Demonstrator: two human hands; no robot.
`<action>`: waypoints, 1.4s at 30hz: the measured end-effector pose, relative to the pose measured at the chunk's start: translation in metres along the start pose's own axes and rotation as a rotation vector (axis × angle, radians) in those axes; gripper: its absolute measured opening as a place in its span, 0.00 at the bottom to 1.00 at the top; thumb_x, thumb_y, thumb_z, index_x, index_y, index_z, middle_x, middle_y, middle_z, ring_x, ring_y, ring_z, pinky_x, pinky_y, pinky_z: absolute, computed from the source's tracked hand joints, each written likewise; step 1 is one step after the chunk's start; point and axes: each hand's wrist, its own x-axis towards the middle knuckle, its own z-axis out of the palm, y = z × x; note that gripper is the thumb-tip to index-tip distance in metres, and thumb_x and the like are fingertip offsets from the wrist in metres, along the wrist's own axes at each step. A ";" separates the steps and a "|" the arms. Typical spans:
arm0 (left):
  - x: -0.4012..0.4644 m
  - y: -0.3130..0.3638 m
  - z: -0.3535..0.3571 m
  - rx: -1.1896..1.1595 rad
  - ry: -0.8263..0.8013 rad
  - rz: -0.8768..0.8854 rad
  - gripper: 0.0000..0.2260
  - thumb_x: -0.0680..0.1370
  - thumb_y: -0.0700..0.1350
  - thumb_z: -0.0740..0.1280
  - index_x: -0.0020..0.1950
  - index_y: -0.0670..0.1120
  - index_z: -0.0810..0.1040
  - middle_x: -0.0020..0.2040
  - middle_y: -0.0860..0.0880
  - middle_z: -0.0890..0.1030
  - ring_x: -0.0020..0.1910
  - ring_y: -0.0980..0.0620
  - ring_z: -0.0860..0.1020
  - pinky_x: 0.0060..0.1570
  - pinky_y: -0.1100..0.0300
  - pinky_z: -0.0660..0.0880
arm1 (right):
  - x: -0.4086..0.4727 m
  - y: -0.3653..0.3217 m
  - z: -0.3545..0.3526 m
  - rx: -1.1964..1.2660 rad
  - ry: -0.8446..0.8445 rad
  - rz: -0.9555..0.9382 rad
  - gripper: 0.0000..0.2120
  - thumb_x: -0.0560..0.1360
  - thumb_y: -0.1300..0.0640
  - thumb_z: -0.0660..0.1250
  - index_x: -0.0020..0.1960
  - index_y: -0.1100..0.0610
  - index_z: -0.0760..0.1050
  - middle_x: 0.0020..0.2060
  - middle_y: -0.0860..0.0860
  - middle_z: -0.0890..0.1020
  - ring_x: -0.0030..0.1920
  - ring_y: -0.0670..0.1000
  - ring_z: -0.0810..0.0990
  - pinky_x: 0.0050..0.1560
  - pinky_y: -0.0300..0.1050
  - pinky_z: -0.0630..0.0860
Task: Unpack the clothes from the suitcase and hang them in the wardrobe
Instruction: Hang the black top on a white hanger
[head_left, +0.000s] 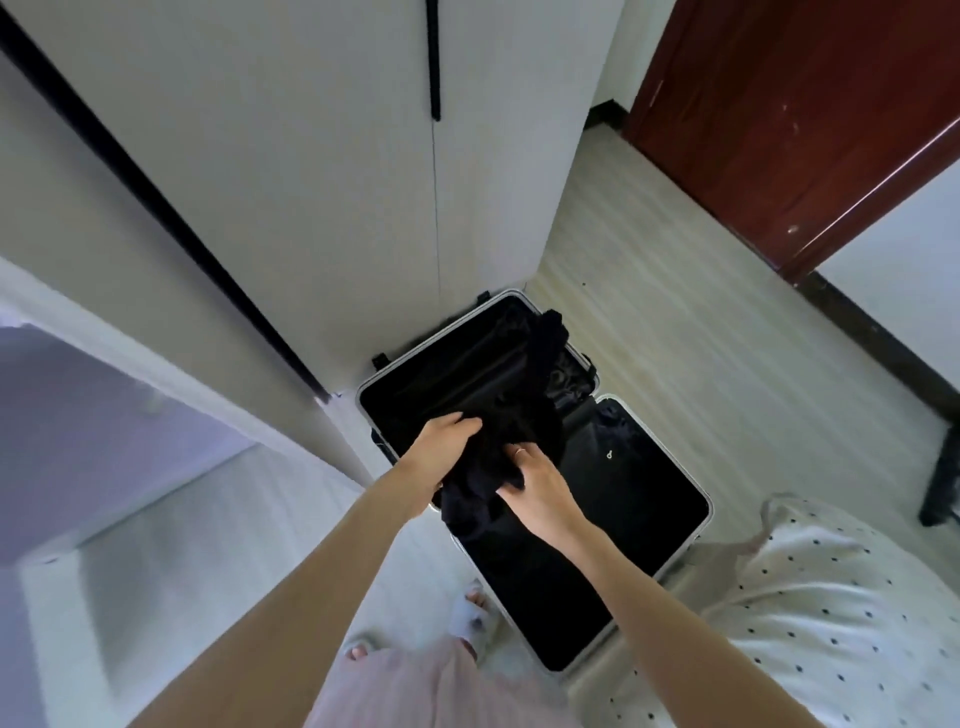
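Observation:
An open suitcase (670, 525) with a black lining and a silver rim lies on the floor in front of the white wardrobe (322, 197). A black garment (524, 410) is lifted above it, bunched, one end trailing up toward the far half of the case. My left hand (441, 449) grips the garment from the left. My right hand (535, 480), with a ring on one finger, holds the garment's lower bunch from the right. The wardrobe doors ahead are closed, with a black handle (434, 57) on the seam.
A bed with a white dotted cover (831, 613) is at the right, close to the suitcase. A red-brown door (779, 114) stands at the back right. An open white wardrobe door panel (130, 291) is at the left. My slippered feet (470, 616) stand beside the case.

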 end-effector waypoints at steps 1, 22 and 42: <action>-0.012 -0.003 -0.008 -0.019 -0.004 0.012 0.12 0.79 0.47 0.61 0.59 0.44 0.77 0.53 0.46 0.81 0.54 0.47 0.79 0.59 0.52 0.74 | -0.005 -0.009 0.002 0.046 -0.008 0.014 0.15 0.76 0.60 0.63 0.63 0.58 0.73 0.58 0.53 0.75 0.59 0.52 0.75 0.58 0.42 0.71; -0.258 -0.110 -0.342 0.307 0.263 0.446 0.32 0.70 0.43 0.74 0.68 0.59 0.62 0.61 0.49 0.65 0.60 0.51 0.66 0.55 0.59 0.73 | -0.102 -0.335 0.159 0.413 -0.476 -0.095 0.10 0.78 0.60 0.59 0.52 0.57 0.78 0.45 0.53 0.84 0.48 0.53 0.82 0.58 0.48 0.76; -0.373 -0.067 -0.580 0.213 0.930 0.653 0.08 0.77 0.49 0.65 0.54 0.59 0.72 0.53 0.52 0.75 0.55 0.52 0.73 0.56 0.59 0.68 | -0.079 -0.625 0.220 -0.106 -0.397 -0.841 0.14 0.80 0.62 0.54 0.62 0.58 0.74 0.53 0.52 0.78 0.55 0.50 0.77 0.57 0.41 0.72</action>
